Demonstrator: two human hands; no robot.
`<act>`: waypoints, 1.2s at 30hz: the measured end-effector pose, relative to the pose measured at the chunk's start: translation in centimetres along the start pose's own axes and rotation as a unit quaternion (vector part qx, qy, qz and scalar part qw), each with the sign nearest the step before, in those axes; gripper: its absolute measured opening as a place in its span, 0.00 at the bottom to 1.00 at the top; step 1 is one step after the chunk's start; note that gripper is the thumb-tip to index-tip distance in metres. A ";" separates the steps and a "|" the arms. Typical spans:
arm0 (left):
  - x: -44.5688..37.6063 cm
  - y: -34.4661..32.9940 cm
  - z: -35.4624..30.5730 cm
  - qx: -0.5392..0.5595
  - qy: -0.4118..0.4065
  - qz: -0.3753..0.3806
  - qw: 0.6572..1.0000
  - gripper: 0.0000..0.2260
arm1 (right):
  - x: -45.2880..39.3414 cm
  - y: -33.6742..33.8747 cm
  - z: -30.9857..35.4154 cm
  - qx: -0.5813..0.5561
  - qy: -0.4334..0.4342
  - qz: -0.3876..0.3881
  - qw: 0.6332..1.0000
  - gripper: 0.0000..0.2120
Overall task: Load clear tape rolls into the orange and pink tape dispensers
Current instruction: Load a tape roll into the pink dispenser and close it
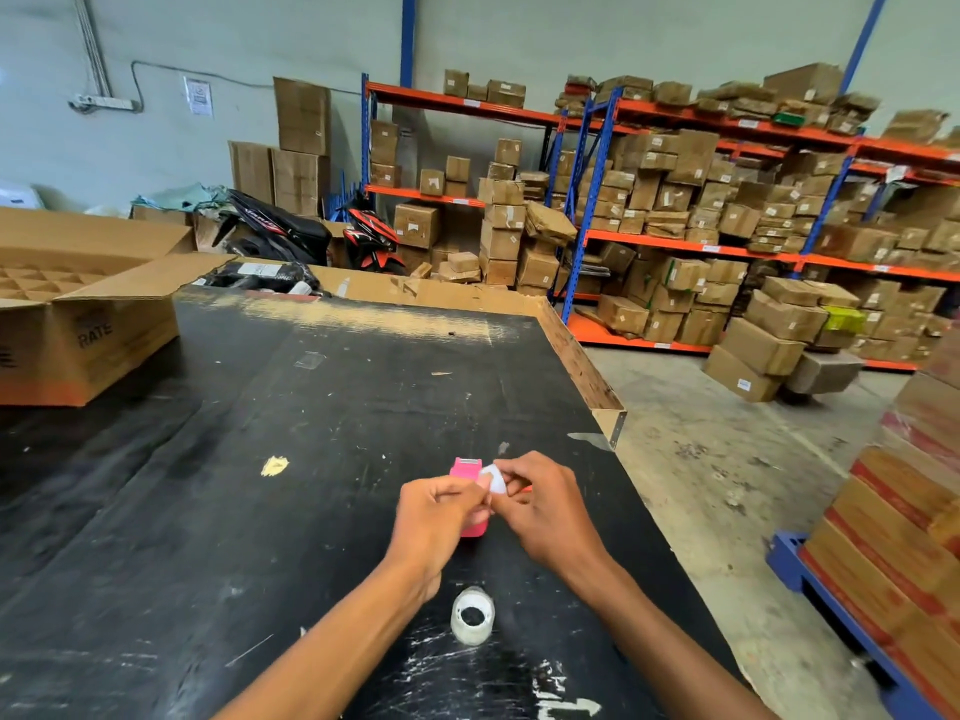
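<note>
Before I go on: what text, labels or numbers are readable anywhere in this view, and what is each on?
"RATE" - printed on the side of the open cardboard box at the table's left; the letters before it are cut off.
Paper notice on the wall: too blurred to read.
White labels on the shelf boxes: too small to read.
Pink dispenser and tape roll: no visible text.

Warehouse interior. Pale green wall [208, 39]; stained concrete floor [696, 459]. Orange-and-blue racks [691, 241] loaded with cartons. Scuffed black table [311, 433]. Open box [78, 304] at left. Two motorbikes [311, 231] parked behind.
</note>
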State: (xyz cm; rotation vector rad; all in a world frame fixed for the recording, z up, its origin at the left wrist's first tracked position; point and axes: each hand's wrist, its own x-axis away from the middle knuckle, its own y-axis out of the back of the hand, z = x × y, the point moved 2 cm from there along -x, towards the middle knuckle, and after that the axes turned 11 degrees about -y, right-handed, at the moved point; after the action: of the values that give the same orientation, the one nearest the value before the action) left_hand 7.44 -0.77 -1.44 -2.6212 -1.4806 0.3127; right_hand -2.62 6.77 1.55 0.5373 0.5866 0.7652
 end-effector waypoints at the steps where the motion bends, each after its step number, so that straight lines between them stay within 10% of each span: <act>1: 0.2 0.1 0.0 0.015 -0.002 -0.006 1.000 0.07 | 0.3 -0.1 -0.1 -0.013 -0.006 0.004 1.000 0.05; 18: 1.7 0.4 -0.6 0.108 0.059 0.088 0.988 0.05 | 2.5 2.9 -1.0 -0.203 -0.070 0.051 0.975 0.09; 27: 2.5 2.9 1.1 0.091 0.077 0.073 0.990 0.06 | 5.2 1.6 -4.9 0.224 -0.076 0.228 0.944 0.11; 36: 3.5 4.5 2.0 0.078 0.094 0.051 0.991 0.09 | 4.7 2.0 -2.9 0.178 -0.103 0.293 0.934 0.05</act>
State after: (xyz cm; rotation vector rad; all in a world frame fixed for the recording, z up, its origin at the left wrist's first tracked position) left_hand 12.49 -0.12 -4.75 -2.5282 -1.2149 0.1755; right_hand -2.74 12.18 -0.58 1.1469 0.3667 1.1546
